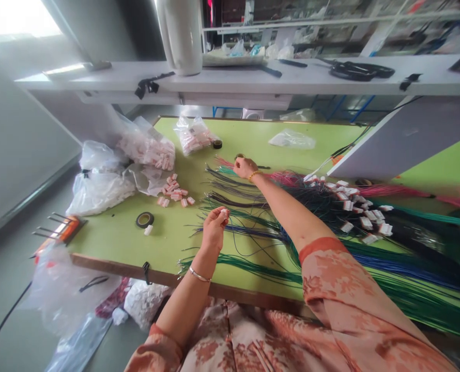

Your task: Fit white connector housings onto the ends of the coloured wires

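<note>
My left hand (215,227) is raised over the green table (113,237), fingers pinched on a small white connector (224,212). My right hand (244,167) reaches far across, fingers closed at the ends of the pink wires (284,178). Fanned bundles of dark, blue and green wires (238,206) lie between the two hands. Finished wires with white connectors (354,206) lie to the right of my right arm.
Loose pink-white connectors (173,192) lie left of the wires. Plastic bags of connectors (148,147) sit at the back left. A tape roll (144,219) lies near the front edge. A white shelf (233,77) with scissors hangs above. More bags lie on the floor.
</note>
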The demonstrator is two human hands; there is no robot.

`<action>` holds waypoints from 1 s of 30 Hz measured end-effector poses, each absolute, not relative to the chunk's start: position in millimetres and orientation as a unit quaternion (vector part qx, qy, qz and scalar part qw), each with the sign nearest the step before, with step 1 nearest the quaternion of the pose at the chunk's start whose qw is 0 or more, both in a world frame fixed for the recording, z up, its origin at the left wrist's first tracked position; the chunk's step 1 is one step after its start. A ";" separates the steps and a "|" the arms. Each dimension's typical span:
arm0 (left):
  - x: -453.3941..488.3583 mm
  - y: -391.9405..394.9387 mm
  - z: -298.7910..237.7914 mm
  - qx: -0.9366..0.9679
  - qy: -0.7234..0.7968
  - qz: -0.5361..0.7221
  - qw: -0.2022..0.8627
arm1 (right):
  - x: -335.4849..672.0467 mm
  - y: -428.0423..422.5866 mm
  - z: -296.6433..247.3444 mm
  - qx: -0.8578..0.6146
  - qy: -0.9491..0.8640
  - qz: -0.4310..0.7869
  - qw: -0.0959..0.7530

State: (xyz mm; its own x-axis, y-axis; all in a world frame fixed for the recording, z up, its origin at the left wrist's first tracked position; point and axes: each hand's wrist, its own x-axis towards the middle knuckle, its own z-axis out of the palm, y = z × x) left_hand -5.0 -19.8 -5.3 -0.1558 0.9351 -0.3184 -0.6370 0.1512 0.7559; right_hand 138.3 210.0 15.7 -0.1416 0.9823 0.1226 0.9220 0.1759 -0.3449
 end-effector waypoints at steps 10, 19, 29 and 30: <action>-6.5 -18.1 -8.0 0.176 0.417 0.628 0.633 | 112.3 195.5 40.0 -0.518 -0.782 0.151 0.313; -3.2 -13.4 -3.1 0.161 0.400 0.649 0.627 | 128.3 109.6 43.5 -0.393 -0.775 0.330 0.368; 9.2 6.9 14.8 0.129 0.387 0.626 0.665 | 153.2 61.4 33.1 -0.382 -0.774 0.338 0.375; 10.6 8.4 14.7 0.129 0.385 0.626 0.666 | 154.4 60.5 32.0 -0.382 -0.775 0.335 0.376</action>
State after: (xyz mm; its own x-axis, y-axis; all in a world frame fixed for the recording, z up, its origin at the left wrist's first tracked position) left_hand 10.6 8.4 14.7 -0.0804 0.9327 -0.3517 -0.7338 0.1834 0.6541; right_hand 154.4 60.5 32.0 -0.4262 0.8436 0.3265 0.3403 0.4840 -0.8062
